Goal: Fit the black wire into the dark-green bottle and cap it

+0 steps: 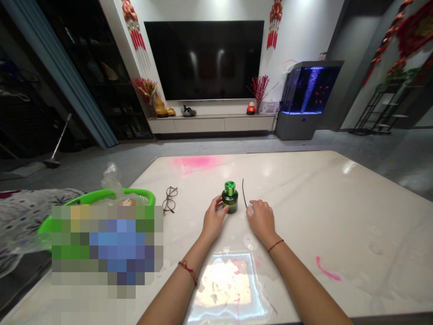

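A small dark green bottle [230, 197] with a bright green ribbed cap stands upright on the white marble table [338, 216]. My left hand [214, 220] grips the bottle's left side, fingers wrapped against it. My right hand [261, 218] rests palm-down on the table just right of the bottle, fingers curled, its fingertips near the lower end of a thin black stick [244, 193] that lies on the table. What the right fingers hold, if anything, is hidden. Both wrists wear a red string.
A pair of glasses [169, 199] lies left of the bottle. A green basket [101, 198] with clear plastic sits at the table's left edge. Pink marks stain the tabletop [326, 271]. A sheet [226, 284] lies near the front edge. TV, fish tank beyond.
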Demonstrator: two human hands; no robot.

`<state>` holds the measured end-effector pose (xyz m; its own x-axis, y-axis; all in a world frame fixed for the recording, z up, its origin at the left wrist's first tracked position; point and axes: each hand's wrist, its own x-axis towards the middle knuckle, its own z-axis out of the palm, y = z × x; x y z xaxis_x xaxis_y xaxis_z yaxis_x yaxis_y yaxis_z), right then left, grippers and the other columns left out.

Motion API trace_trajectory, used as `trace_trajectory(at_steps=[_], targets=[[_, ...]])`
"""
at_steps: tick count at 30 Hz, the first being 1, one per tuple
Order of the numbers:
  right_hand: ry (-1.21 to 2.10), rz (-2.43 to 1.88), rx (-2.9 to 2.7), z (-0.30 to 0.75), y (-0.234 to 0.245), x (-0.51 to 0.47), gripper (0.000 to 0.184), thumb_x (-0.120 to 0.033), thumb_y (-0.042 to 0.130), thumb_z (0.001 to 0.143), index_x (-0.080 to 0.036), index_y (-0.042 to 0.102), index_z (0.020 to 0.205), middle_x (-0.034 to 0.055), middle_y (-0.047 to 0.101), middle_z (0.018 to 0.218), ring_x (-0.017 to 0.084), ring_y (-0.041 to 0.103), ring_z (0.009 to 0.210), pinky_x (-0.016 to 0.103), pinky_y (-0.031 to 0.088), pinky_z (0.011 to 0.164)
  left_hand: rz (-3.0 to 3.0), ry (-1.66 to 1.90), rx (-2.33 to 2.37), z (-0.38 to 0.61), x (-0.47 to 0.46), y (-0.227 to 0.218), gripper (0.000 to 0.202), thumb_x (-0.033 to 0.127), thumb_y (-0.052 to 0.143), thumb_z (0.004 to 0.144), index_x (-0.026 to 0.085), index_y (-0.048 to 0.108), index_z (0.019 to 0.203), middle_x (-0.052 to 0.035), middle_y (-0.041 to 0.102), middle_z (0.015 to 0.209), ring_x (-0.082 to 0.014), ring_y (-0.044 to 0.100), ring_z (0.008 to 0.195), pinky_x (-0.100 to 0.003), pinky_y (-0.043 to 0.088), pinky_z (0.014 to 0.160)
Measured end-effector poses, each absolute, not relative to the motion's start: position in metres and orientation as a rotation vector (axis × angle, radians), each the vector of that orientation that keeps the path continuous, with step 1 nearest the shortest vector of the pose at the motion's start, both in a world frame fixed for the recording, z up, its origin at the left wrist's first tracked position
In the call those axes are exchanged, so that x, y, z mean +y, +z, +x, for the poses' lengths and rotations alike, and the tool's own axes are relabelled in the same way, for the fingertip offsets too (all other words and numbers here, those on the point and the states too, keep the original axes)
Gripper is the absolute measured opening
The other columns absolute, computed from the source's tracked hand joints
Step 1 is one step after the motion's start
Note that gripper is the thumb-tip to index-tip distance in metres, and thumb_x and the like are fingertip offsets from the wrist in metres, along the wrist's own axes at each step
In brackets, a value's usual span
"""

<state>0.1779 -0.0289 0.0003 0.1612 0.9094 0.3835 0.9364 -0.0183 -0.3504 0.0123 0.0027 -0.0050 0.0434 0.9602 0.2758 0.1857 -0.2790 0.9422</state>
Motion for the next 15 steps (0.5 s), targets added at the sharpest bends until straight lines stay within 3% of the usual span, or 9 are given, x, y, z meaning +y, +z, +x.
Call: trace_trajectory(at_steps=[3,15], targets=[[-0.088,-1.979,-1.799,0.178,-0.001,-0.028,0.022,-0.028,0.051,0.083,-0.016,0.065,0.095,0.0113,0.062,0.088,0.025,0.054,0.087,0.034,0.038,0.074,1.576,1.325,1.215,0.018,0.004,-0.006,0.041,0.025,0.060,0.076,0.022,0.050,0.116,-0.0085,0.059,0.118,-0.0188,0.057,0.107,-0.036,0.042,0.095],[-0.043,-2.114,-1.693,0.196,-0.007,-0.023,0.023,-0.024,0.045,0.085,-0.015,0.063,0.098,0.0096,0.063,0.087,0.022,0.057,0.085,0.029,0.036,0.068,1.622,1.291,1.293,0.027,0.005,-0.006,0.041,0.027,0.059,0.078,0.025,0.048,0.117,-0.0064,0.059,0.119,-0.0193,0.057,0.108,-0.036,0.043,0.094]])
